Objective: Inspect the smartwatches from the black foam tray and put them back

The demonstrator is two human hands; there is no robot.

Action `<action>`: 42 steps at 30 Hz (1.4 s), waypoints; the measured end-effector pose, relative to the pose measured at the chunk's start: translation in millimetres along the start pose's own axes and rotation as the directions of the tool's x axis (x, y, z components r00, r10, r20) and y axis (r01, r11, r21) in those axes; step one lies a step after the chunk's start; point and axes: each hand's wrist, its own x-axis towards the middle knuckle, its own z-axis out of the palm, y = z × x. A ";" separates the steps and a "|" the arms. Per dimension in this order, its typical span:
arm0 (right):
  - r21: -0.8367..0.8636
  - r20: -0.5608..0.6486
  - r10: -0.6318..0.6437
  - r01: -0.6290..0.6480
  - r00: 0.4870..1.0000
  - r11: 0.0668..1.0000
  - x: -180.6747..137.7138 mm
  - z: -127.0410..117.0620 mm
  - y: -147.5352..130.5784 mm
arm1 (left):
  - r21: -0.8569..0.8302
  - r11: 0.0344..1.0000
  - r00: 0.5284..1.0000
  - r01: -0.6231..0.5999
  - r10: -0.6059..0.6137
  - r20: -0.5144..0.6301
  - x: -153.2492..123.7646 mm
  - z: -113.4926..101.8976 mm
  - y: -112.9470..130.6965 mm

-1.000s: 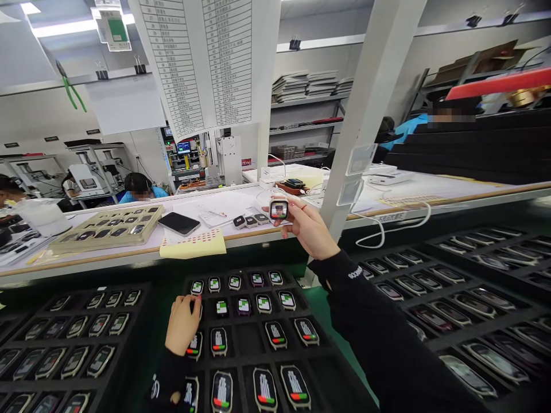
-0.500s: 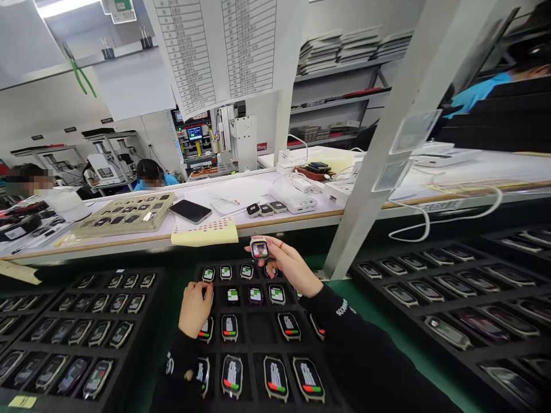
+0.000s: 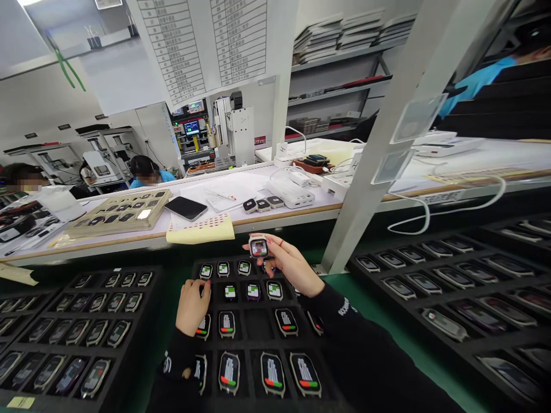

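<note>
Black tray (image 3: 253,343) near, one watch (image 3: 259,247) held up at its far edge.
At the tray's left side, the left hand (image 3: 191,304) curls; whether it grips anything, I cannot tell. At the far edge, the right hand's (image 3: 295,264) fingertips pinch the watch; a slack pinch could drop it onto the tray.

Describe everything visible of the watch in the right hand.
The watch is a rounded-square case with a pale, metallic-looking rim and a glossy dark screen facing the camera. Its screen shows mixed colors, too small to tell display from reflection. No strap is visible. Fingers of the right hand grip it, roughly upright, near the far edge of the black tray.
</note>
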 end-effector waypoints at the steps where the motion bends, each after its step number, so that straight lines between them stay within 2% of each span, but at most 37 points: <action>1: 0.005 0.001 0.000 0.000 1.000 1.000 -0.1 -0.1 0.1 | 0.001 1.000 1.000 0.000 0.000 0.000 0.1 0.1 0.0; 10: 0.020 -0.017 -0.005 0.006 1.000 1.000 -1.4 1.6 -2.5 | 0.000 1.000 1.000 0.000 0.000 0.008 -0.6 0.3 -0.1; 16: 0.033 -0.032 -0.080 0.081 0.996 0.996 2.9 4.8 -24.5 | -0.001 1.000 1.000 -0.004 0.004 0.002 -0.6 0.7 -0.6; 21: -0.030 -0.031 -0.140 0.139 0.990 0.990 11.7 5.6 -46.8 | 0.000 1.000 1.000 -0.006 0.006 0.005 -0.1 2.0 -1.5; 30: -0.143 -0.062 -0.229 0.219 0.971 0.965 44.9 5.0 -77.5 | -0.006 1.000 1.000 -0.015 0.015 -0.017 -2.3 1.4 -1.3; 42: -0.260 -0.077 -0.339 0.309 0.938 0.915 98.8 -26.7 -102.3 | -0.018 1.000 1.000 -0.013 0.013 -0.012 -2.2 1.0 -2.9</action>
